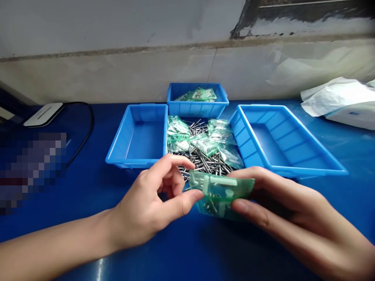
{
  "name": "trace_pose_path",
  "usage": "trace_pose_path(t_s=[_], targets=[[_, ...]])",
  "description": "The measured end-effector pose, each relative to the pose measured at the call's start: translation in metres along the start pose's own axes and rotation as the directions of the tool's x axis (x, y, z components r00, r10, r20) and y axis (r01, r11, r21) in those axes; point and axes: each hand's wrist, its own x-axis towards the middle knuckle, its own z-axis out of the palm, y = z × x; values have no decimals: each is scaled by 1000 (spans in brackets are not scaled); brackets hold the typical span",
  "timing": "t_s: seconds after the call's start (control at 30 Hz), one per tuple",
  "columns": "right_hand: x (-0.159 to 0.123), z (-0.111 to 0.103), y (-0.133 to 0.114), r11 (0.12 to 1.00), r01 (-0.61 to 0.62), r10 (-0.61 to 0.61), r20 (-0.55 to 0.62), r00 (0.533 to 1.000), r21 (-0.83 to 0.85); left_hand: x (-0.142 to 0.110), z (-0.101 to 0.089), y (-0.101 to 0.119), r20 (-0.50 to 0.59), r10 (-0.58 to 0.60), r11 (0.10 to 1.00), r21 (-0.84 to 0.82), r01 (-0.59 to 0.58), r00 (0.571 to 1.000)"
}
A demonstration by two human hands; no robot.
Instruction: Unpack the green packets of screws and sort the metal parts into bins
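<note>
A clear green plastic packet (224, 191) with white pieces and small metal parts inside is held up above the table, near its front. My right hand (293, 210) pinches the packet's right end, thumb in front and fingers behind. At the packet's left end is my left hand (152, 199); its thumb overlaps the plastic while the index fingertip sits apart, just above the top edge. The other left fingers are curled. Behind both hands lies a pile of metal screws (205, 162), with several similar green packets (206, 144) on top.
Blue bins stand left (117, 150) and right (310, 171) of the pile. A back bin (197, 109) contains green packets. A white device (43, 115) with a black cable (93, 121) lies at left. White plastic wrapping (340, 97) sits at right, by the wall (131, 74).
</note>
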Motion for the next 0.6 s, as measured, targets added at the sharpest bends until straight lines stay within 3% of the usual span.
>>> trace_pose_path(t_s=[0.13,0.23,0.37,0.6], targets=[[5,-2,-4,999,25,-24,-43,999,29,-6,-3,-3,136,32,999,-39,-27,990],[6,-2,-2,987,130,-136,-59,989,-95,-13,-6,-6,102,220,975,5,-221,970],[4,-3,-1,945,217,-233,-38,972,-246,-14,-11,-6,98,466,860,183,-476,880],[-1,-7,-1,960,171,-171,17,985,-222,-19,-15,-1,114,513,770,376,-515,851]])
